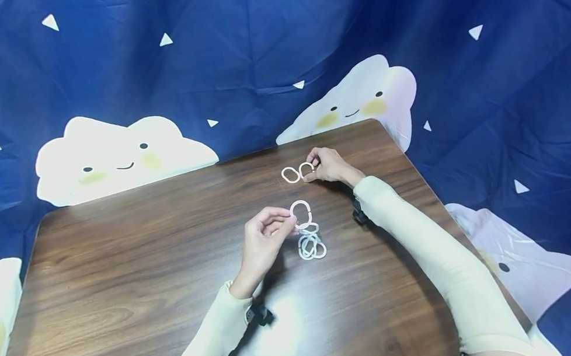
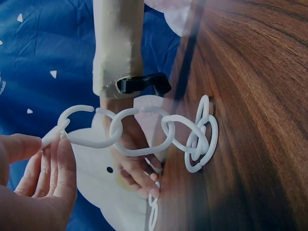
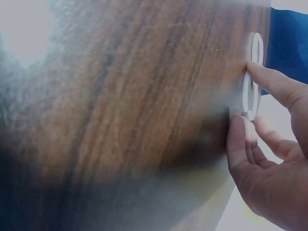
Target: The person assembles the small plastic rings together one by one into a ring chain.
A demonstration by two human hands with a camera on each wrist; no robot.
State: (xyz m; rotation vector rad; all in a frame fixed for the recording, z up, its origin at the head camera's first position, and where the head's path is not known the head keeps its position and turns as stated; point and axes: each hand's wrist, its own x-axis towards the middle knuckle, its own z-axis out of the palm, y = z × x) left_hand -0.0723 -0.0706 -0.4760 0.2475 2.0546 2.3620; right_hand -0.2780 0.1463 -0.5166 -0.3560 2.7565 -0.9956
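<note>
My left hand (image 1: pixel 261 245) pinches the end link of a chain of white plastic links (image 2: pixel 144 152) between thumb and fingers. In the left wrist view the chain hangs from the fingertips, and its far end lies bunched on the wooden table. Farther back, my right hand (image 1: pixel 334 166) holds a white link (image 3: pixel 245 94) at the table top, with thumb and fingertips at its two ends. A second white link (image 3: pixel 255 48) lies just beyond it, at its left in the head view. Whether those two are joined I cannot tell.
The brown wooden table (image 1: pixel 142 265) has its far and right edges not far from my right hand. Behind it hangs a blue cloth (image 1: pixel 228 43) with white clouds and triangles. A dark wrist device (image 1: pixel 359 212) sits at my right sleeve.
</note>
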